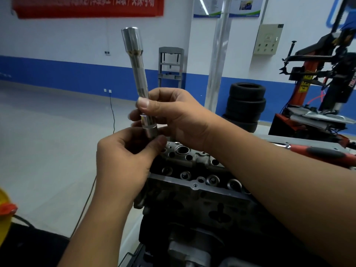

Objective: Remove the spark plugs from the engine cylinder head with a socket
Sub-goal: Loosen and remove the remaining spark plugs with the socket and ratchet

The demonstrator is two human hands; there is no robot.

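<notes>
Your right hand pinches the socket extension mid-shaft; your left hand pinches its lower end above the cylinder head. If either pinch slackens, the tool could drop onto the head's open bores.

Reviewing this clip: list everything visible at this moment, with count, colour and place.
socket extension tool: one, silver, held upright above the engine
cylinder head: one, dark grey, centre, below the hands
ratchet handle: one, red and black, on the bench at right
tyres: one stack, black, on the floor behind
tyre machine: one, red and black, far right
banner: one, red, on the wall at top left
left hand: grips the tool's lower end
right hand: pinches the shaft
</notes>
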